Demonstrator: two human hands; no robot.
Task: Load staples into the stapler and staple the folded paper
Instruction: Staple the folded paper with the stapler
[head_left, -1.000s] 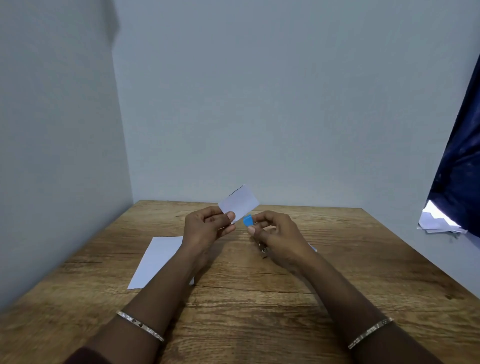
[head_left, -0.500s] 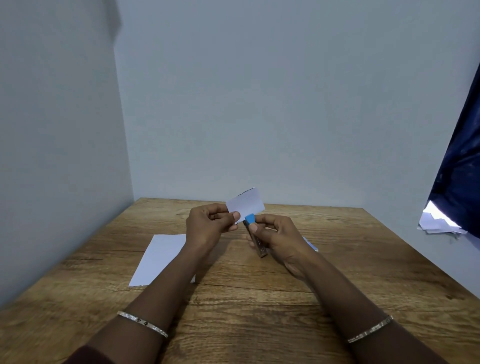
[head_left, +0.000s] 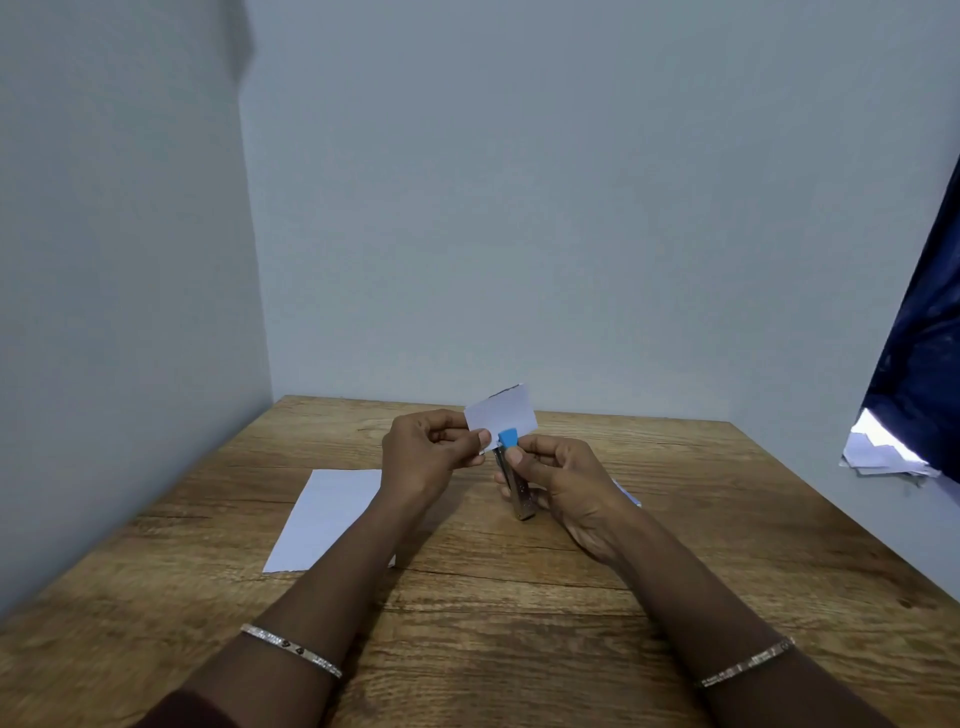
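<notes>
My left hand (head_left: 426, 452) pinches a small folded white paper (head_left: 501, 415) by its lower left corner and holds it up above the table. My right hand (head_left: 563, 480) grips a small stapler (head_left: 514, 483) with a metal body and a blue front end. The stapler's blue tip touches the lower edge of the folded paper, right beside my left thumb. Whether the paper sits inside the stapler's jaw is not visible. No loose staples show.
A flat white sheet (head_left: 332, 512) lies on the wooden table (head_left: 493, 623) under my left forearm. A bluish-white item (head_left: 626, 493) peeks out behind my right hand. Grey walls stand to the left and behind. White papers (head_left: 883, 452) and dark cloth are at the right.
My right hand raised the stapler and brought its blue tip up to the paper's lower edge. The paper tilted a little flatter and the hands moved closer together.
</notes>
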